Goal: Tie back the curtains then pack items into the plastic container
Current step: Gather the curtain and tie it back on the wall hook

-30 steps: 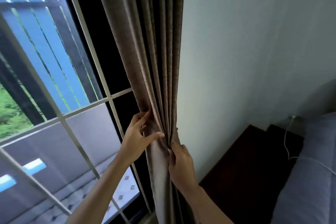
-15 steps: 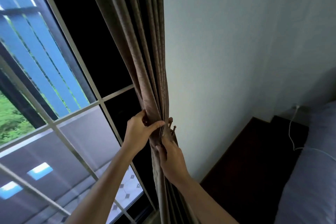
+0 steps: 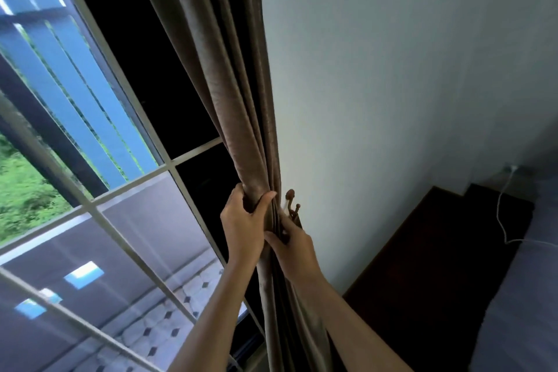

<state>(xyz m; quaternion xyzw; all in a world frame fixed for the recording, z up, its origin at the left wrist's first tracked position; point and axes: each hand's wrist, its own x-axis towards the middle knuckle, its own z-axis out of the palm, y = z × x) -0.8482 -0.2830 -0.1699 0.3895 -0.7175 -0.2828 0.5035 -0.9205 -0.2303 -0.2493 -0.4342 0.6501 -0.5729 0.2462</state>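
My left hand (image 3: 241, 222) wraps fingers and thumb round the bunched brown curtain (image 3: 241, 118), soft pleated cloth hanging against the pale wall (image 3: 392, 84); my right hand (image 3: 294, 246) pinches its folds beside the knobbed metal hook (image 3: 291, 201)

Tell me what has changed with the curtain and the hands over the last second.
The left hand went from resting its fingers on the curtain to gripping the gathered folds. The bundle is tighter, exposing the wall hook. The right hand still holds the curtain's wall-side edge; nothing is tied yet.
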